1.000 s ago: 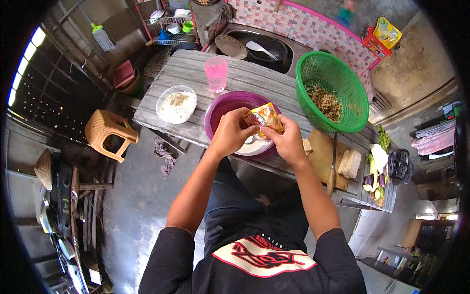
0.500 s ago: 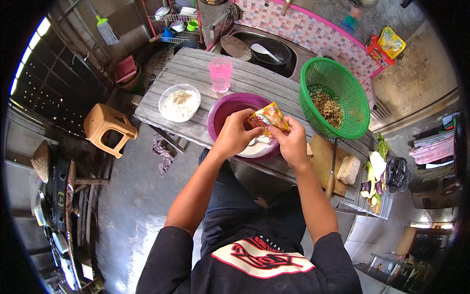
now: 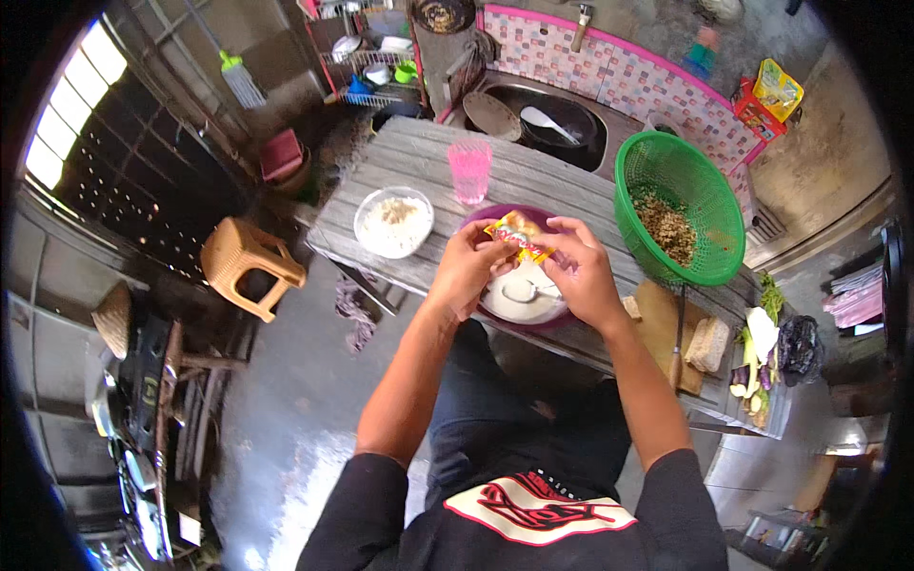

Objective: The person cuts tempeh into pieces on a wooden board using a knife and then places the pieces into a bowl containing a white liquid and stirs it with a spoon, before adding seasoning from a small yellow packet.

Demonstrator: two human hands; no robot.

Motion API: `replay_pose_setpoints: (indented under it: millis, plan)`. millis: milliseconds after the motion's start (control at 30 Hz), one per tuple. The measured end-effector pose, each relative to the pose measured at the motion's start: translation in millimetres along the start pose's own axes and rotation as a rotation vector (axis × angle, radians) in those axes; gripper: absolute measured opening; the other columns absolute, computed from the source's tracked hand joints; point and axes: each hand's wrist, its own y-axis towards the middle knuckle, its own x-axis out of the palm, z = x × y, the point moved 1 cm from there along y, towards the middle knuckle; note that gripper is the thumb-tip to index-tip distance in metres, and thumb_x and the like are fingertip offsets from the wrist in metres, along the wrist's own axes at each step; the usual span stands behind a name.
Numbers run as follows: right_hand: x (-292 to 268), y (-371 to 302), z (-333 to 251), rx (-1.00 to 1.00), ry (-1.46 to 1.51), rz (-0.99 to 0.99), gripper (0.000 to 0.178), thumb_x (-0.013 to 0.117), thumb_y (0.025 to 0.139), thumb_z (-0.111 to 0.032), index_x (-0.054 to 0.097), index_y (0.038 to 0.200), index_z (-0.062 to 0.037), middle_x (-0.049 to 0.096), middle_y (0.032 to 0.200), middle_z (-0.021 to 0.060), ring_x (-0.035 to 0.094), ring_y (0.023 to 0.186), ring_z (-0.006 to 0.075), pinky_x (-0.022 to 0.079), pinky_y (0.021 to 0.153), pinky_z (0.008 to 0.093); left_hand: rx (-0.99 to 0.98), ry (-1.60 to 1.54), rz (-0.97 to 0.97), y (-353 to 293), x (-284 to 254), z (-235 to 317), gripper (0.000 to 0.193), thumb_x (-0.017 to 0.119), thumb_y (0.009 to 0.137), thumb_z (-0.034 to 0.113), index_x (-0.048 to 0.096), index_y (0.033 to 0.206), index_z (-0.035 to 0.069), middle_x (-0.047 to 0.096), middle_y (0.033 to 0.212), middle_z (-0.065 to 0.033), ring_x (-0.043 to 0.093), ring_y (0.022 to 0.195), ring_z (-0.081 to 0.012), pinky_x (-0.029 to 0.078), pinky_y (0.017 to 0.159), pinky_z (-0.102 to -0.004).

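Grip: left hand point(image 3: 465, 269) and right hand point(image 3: 587, 271) both closed, pinching opposite ends of one yellow-and-red food sachet point(image 3: 517, 231). Sachet is held over the purple basin point(image 3: 486, 212); whether its edge is torn cannot be told.

Done: basin holds a white substance point(image 3: 509, 306), with a metal spoon point(image 3: 519, 289) resting in it.
Left, by judgement: sachet appears not yet emptied; the white bowl contents, resembling flour point(image 3: 393, 211), look unmixed, with a tan patch on top.

Nearby, on the grey worktop point(image 3: 352, 171): one pink tumbler point(image 3: 469, 176), left of centre, part-filled; one green colander point(image 3: 703, 195), tilted, with brown crumbly matter; one knife point(image 3: 677, 352) on a cutting board point(image 3: 657, 328).

Labels: sachet, red lettering and food picture, partly covered by fingers; black T-shirt point(image 3: 562, 542), stylised lettering on a cream panel with red edging; yellow packet point(image 3: 778, 90), far right, print too small to read.
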Motion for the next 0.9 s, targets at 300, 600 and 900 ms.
replay_pose_setpoints:
  millis: [300,600,900]
  plan:
    - [73.8,89.8,33.1,-0.065,0.16,0.122,0.015,0.081,0.094,-0.007,0.082,0.106,0.0007,0.075,0.102,0.014,0.073,0.082,0.0243,0.059,0.073,0.0341,0.186,0.308,0.259,-13.6,-74.5,21.9,0.036,0.076,0.103,0.022,0.063,0.129,0.001,0.077,0.106,-0.0095,0.071,0.088,-0.0131,0.056,0.075,-0.0273]
    - [89.9,122.1,58.7,-0.03,-0.177,0.126,0.015,0.084,0.087,-0.007,0.082,0.101,0.0002,0.075,0.094,0.0162,0.074,0.084,0.0314,0.057,0.077,0.0392,0.198,0.797,0.217,-28.4,-88.4,0.1,0.064,0.085,0.094,0.029,0.058,0.144,0.0,0.073,0.123,-0.0164,0.073,0.092,-0.0182,0.059,0.08,-0.0335]
    - [64.7,144.9,72.7,0.078,-0.291,-0.18,0.018,0.084,0.085,-0.012,0.083,0.098,0.0007,0.08,0.091,0.0207,0.079,0.082,0.0305,0.06,0.078,0.0407,0.122,0.713,0.138,-26.6,-84.5,-12.7,0.073,0.075,0.086,0.01,0.05,0.152,-0.004,0.072,0.124,-0.02,0.074,0.077,-0.0189,0.06,0.068,-0.0346]
